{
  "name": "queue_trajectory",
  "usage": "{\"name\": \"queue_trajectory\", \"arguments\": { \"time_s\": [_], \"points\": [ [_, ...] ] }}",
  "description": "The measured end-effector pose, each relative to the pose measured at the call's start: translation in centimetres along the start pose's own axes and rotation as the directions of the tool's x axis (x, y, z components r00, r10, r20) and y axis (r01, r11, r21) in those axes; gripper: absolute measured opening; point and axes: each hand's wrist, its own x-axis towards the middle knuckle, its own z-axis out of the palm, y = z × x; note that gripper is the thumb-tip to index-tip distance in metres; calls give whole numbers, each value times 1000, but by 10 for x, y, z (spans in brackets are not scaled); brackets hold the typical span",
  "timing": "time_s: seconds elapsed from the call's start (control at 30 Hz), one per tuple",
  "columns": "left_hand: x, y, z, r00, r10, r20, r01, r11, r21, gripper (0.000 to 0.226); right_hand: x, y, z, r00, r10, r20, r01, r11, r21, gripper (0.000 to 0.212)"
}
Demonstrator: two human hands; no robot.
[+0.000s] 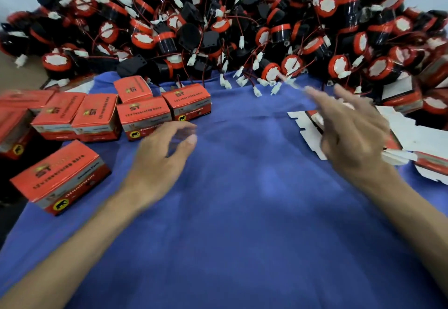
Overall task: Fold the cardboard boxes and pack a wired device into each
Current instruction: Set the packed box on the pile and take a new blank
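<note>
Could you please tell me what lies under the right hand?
Flat, unfolded box blanks, white side up with orange edges, lie on the blue cloth beneath the right hand. The hand covers the middle of the stack, so their number cannot be told.

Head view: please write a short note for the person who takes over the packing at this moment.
Left hand: open, empty, over the cloth near the closed boxes.
Right hand: open, empty, blurred, above the flat boxes.
Devices: big pile at the back.
Done: several boxes closed, at the left side.
To do: fold the flat boxes, put a device in each.
</note>
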Motion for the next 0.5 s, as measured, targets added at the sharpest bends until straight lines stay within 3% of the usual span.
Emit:
{"name": "queue_trajectory", "arguments": {
  "time_s": [0.03,0.07,0.1,0.17,0.23,0.33,0.4,0.5],
  "points": [
    [-2,14,7,990,-71,121,103,955,-279,37,5,-11,3,997,-75,5,74,992,105,29],
    [-1,25,14,960,-114,254,229,841,-490,41,10,-24,8,988,-151,39,139,965,223,27],
    [1,30,20,929,-133,346,330,722,-608,47,14,-37,15,973,-218,81,179,924,337,27],
    [6,36,26,922,-120,369,363,603,-710,42,19,-60,29,952,-273,135,177,856,485,25],
    [6,32,29,964,-187,188,265,669,-695,17,19,-76,39,961,-179,211,27,820,572,36],
    [4,12,31,973,-227,31,196,753,-628,27,12,-83,47,929,146,339,-320,778,541,35],
    [4,5,30,980,-198,16,166,771,-615,30,10,-79,52,837,381,393,-535,721,441,36],
    [3,4,29,989,-145,-33,102,822,-560,28,12,-76,57,614,547,569,-789,425,443,41]
  ]
}}
